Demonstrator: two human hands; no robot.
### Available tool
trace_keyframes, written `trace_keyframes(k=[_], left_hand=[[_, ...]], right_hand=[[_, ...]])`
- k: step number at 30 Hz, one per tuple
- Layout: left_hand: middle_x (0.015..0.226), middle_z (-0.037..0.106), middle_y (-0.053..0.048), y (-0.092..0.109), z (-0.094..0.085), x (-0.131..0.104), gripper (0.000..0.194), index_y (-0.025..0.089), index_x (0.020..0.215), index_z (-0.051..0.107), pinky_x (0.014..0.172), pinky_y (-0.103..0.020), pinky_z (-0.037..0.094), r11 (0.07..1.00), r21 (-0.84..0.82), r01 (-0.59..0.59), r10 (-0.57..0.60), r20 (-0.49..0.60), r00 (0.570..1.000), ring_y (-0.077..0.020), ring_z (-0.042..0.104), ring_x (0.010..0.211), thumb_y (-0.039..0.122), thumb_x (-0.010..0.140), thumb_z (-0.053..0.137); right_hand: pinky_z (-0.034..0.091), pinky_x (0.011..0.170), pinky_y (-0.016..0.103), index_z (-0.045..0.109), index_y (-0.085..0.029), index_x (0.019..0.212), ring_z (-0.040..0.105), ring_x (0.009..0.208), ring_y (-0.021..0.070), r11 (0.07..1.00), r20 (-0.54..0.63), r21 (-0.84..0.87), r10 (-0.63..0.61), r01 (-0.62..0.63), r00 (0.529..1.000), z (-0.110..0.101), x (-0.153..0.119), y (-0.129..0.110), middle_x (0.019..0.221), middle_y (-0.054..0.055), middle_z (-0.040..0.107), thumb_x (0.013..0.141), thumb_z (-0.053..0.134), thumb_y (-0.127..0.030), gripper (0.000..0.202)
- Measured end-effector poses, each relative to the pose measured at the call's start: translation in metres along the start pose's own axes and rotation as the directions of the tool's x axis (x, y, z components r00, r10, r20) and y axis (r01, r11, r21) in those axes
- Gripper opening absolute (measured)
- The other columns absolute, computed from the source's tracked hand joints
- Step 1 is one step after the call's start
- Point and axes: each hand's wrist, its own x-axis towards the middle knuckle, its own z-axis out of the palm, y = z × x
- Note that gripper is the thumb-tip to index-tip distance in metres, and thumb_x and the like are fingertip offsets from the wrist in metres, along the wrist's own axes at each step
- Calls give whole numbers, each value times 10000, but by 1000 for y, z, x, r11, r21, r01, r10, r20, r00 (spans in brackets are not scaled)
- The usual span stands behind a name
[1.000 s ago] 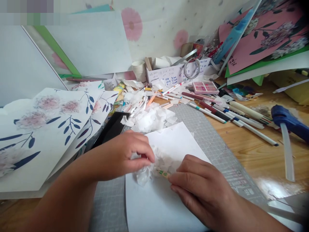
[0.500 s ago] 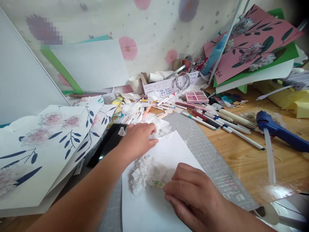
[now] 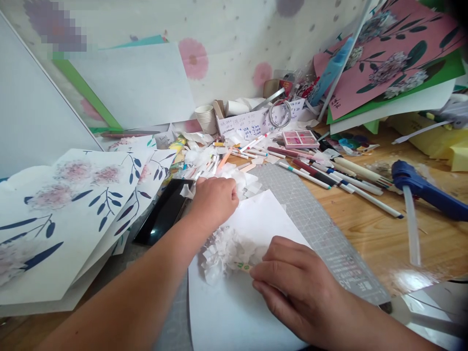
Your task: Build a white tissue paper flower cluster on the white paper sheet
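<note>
A ruffled white paper flower [image 3: 219, 256] lies on a white sheet of paper [image 3: 234, 312], its petals crumpled and layered. My right hand [image 3: 296, 282] is closed in a pinch on a small pale strip with green print [image 3: 243, 266], whose tip reaches the flower's right side. Beyond the flower, my left hand [image 3: 215, 200] is curled shut at the edge of a heap of white tissue pieces [image 3: 244, 181]. Whatever its fingers may hold is hidden from view.
Under the sheet is a grey cutting mat [image 3: 314, 214]. A black phone-like slab [image 3: 164, 209] lies left of it. Flower pictures [image 3: 84, 214] stand at left. Several markers [image 3: 343, 183] and a blue glue gun [image 3: 424, 187] lie at right, paper cups [image 3: 206, 119] behind.
My left hand's fingers have closed from a loose, parted pose into a curl near the tissue heap. My right hand keeps its pinch beside the flower. The view has shifted slightly.
</note>
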Motion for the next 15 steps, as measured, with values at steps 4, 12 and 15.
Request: trace_keyframes(k=[4, 12, 15], left_hand=[[684, 677, 9, -5, -5, 0, 94, 217, 682, 567, 704, -341, 387, 997, -48, 52, -51, 13, 999, -192, 613, 669, 205, 765, 525], [831, 681, -95, 14, 5, 4, 263, 194, 824, 551, 851, -504, 358, 998, -28, 52, -53, -35, 998, -340, 623, 891, 442, 754, 602], [839, 683, -93, 13, 6, 4, 91, 196, 835, 546, 854, -508, 354, 996, -51, 67, -69, -40, 997, -331, 626, 905, 230, 751, 556]], right_hand=[[371, 572, 280, 645, -129, 940, 480, 640, 159, 1000, -5, -3, 2, -2, 1000, 1, -1, 0, 681, 55, 601, 849, 535, -61, 159], [367, 571, 279, 643, -131, 924, 484, 636, 159, 1000, 0, -25, -4, 4, 1000, 2, -2, 0, 678, 56, 602, 859, 534, -70, 141], [369, 569, 278, 641, -132, 912, 484, 636, 159, 999, 0, -33, -3, 3, 1000, 2, -2, 0, 685, 58, 599, 857, 538, -79, 128]])
